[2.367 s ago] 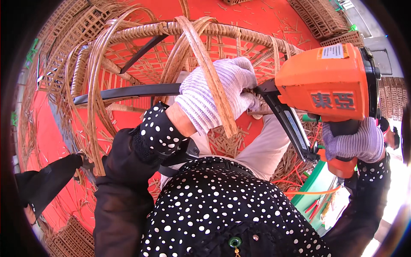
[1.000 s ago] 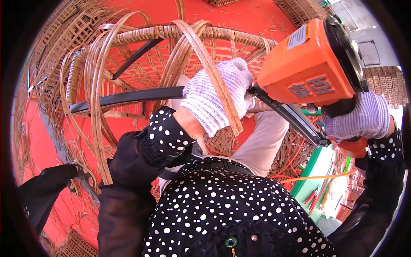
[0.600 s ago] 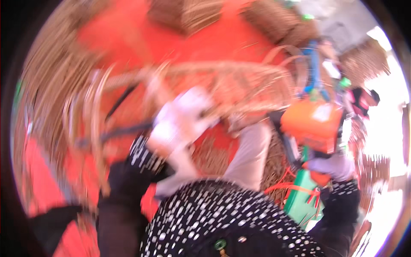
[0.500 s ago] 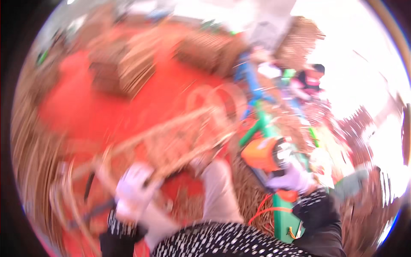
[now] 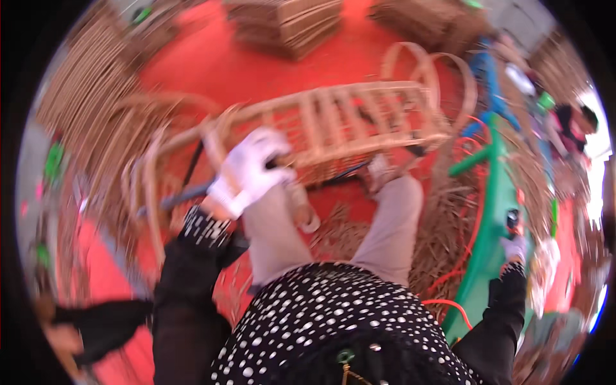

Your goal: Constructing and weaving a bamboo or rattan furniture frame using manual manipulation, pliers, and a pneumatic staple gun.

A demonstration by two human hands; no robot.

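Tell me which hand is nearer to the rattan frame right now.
Left. The left hand in its white glove is at the rattan frame, seemingly gripping its near end; the right hand is low, away by the green stand.

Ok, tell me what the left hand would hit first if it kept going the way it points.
Probably the pale rattan frame: the gloved left hand already sits against its near rail, pointing up and away. The blur leaves depth unclear.

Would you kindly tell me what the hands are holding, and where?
Left hand grips the rattan frame at its left end; right hand cannot be told.
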